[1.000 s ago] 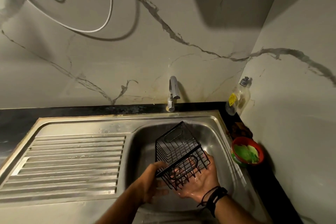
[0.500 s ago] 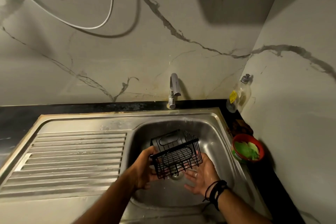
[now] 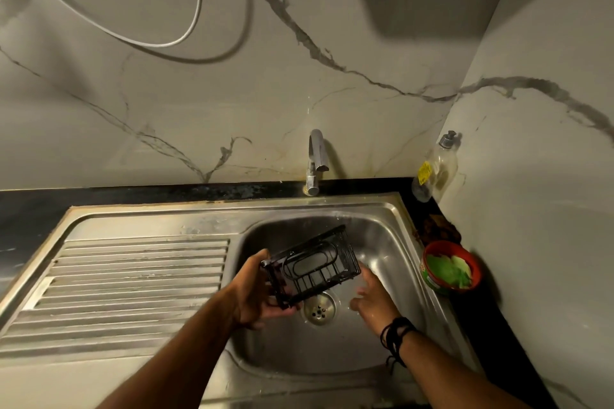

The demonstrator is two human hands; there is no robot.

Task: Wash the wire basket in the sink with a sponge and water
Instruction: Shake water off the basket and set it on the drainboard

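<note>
**Wire basket, held over sink bowl: wash in progress**

Black wire basket (image 3: 312, 267), tilted, held clear of the basin floor, above and just left of the drain (image 3: 319, 308). Gripped at its left end by left hand (image 3: 254, 297), fingers curled round the frame. Right hand (image 3: 373, 300) just beside the basket's right lower edge, fingers loosely extended, wet-looking, holding nothing; contact with the wire not determinable.

Stainless sink (image 3: 392, 226) around it, ribbed drainboard (image 3: 133, 279) to the left. Tap (image 3: 315, 159) at the back edge, no stream visible.

Red tub (image 3: 450, 267) on the right counter with green contents (possibly the sponge or a scrub pad; too unclear to say). Clear soap bottle (image 3: 435, 169) in the corner.

Progress, judged: no suds seen, no sponge in either hand. Scrubbing either finished or not begun; rinsing under running water and setting aside likely outstanding.
</note>
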